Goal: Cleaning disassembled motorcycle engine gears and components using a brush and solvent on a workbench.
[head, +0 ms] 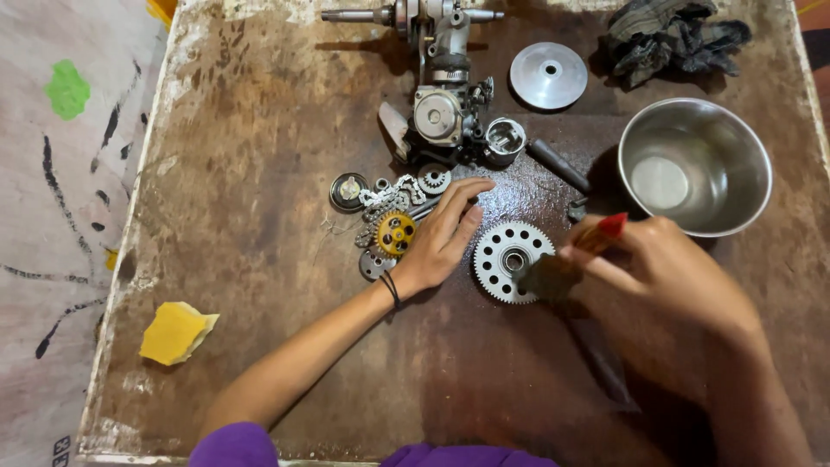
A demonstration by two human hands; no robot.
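The left hand (443,235) lies flat on the brown, worn table (259,173), palm down, with its fingers (467,192) stretched out and released, holding nothing. Its fingertips reach toward a small pile of parts: a yellow gear (396,233) is just beside the thumb side of the hand, a silver chain (391,195) lies curled above this gear, and a small toothed sprocket (434,179) sits near the fingertips. A round dark cap (348,191) rests at the left of the chain, and a small flat disc (375,264) lies below the yellow gear, close to the wrist, which wears a thin black band (391,288). The right hand (666,264) is clenched around a brush with a red handle (605,231); the dark bristle end touches the right edge of a large silver sprocket (510,260) with round holes, which lies flat on the table between the two hands. Behind the right hand stands a steel bowl (743,138), upright. Farther up the table there is a grey engine crankshaft assembly (439,104), with a piston (504,139) just beside it and a dark handle (559,165) lying diagonally near. A shiny round plate (548,75) lies at the top, and a dark crumpled rag (670,35) is in the upper right corner. A yellow sponge (175,331) rests well apart, near the lower left edge of the table.
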